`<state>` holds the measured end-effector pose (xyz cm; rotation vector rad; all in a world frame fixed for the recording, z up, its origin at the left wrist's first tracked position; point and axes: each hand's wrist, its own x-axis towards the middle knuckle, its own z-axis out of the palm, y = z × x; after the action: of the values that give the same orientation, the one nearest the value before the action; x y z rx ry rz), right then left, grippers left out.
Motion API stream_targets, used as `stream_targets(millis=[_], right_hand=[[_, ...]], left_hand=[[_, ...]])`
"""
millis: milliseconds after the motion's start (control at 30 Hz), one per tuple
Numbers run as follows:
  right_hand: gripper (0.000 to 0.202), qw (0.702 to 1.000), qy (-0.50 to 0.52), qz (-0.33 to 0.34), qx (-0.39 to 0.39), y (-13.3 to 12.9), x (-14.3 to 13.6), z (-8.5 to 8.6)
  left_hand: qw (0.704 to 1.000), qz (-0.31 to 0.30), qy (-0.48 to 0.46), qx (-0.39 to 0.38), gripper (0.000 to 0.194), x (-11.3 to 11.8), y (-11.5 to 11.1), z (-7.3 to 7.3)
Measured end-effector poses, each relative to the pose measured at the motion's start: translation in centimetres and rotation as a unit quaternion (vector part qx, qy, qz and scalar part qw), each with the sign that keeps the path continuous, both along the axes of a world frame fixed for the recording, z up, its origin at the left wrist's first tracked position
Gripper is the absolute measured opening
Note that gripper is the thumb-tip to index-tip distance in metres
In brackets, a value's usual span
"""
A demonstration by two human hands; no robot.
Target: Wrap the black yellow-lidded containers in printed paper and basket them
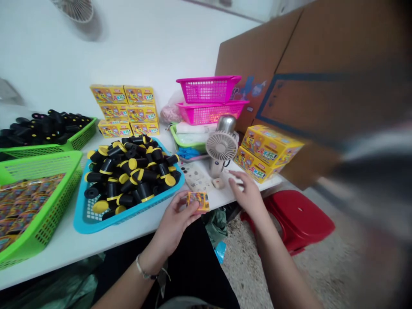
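My left hand (175,216) is closed on a small yellow-orange printed box (198,201), thumb over its face, in front of the table edge. Off to the right, my right hand (247,191) is open over the table, fingers apart and slightly bent, with nothing visible in it. Just beyond that hand stands a pale handheld fan (222,148), and a small cream-coloured object (218,183) sits at its base. A whitish sheet (195,176) with small dark marks lies beside the fan. Left of my left hand is a blue basket (128,219) heaped with black cylinders with yellow caps (141,176).
Green baskets (61,210) hold printed packets and black parts at the left. Yellow boxes (125,110) are stacked by the wall, with two more yellow boxes (265,150) at right. Pink baskets (209,90) stand behind the fan. A red stool (299,219) and large cardboard boxes (257,56) are rightward.
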<state>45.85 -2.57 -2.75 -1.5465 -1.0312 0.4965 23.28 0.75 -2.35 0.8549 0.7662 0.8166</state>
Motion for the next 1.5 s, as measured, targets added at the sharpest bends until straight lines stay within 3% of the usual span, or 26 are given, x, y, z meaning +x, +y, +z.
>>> stream_targets(millis=[133,300,400,567,767,900,1000,1100,1200,1267,1367,1500], right_hand=[[0.047,0.986,0.107,0.125,-0.013,-3.5,-6.4,-0.9],[0.051,0.965,0.228,0.128,0.004,-4.2,-8.0,-2.0],[0.047,0.960,0.257,0.114,0.007,-4.4,-7.5,-1.9],[0.044,0.971,0.226,0.073,0.006,-4.9,-5.7,-1.5],[0.032,0.986,0.115,-0.122,0.008,-2.2,1.9,-1.9],[0.033,0.987,0.072,-0.139,-0.030,0.1,4.4,-1.4],[0.038,0.994,0.063,-0.089,-0.006,-0.2,1.8,-0.2],[0.039,0.995,0.083,0.047,0.008,-2.2,-3.6,0.6],[0.039,0.965,0.147,0.217,-0.029,-4.1,-8.9,0.7],[0.043,0.935,0.205,0.285,-0.047,-4.8,-11.2,0.3],[0.046,0.896,0.288,0.332,-0.061,-4.9,-12.8,-0.9],[0.044,0.857,0.361,0.358,-0.086,-4.9,-13.4,-2.6]], left_hand=[[0.991,0.001,0.039,0.128,0.039,-0.4,-0.8,-0.3],[0.977,-0.057,0.056,0.197,0.051,-0.9,-1.0,0.6],[0.982,-0.090,0.038,0.162,0.051,-0.9,-0.7,0.8],[0.994,-0.052,0.028,0.096,0.070,-1.2,-0.5,0.5],[0.997,-0.035,0.028,0.069,0.068,-2.4,-1.0,1.2],[0.997,-0.042,0.016,0.055,0.075,-3.1,-1.5,1.8],[0.996,-0.055,0.002,0.063,0.061,-3.7,-1.8,2.3],[0.991,-0.073,0.005,0.109,0.035,-4.7,-2.0,2.6],[0.982,-0.086,0.029,0.168,0.026,-6.2,-2.4,2.4],[0.980,-0.061,0.056,0.180,0.028,-7.3,-2.9,1.8],[0.979,-0.016,0.084,0.186,0.031,-8.9,-3.6,0.6],[0.981,-0.041,0.089,0.165,0.033,-9.9,-4.1,-0.4]])
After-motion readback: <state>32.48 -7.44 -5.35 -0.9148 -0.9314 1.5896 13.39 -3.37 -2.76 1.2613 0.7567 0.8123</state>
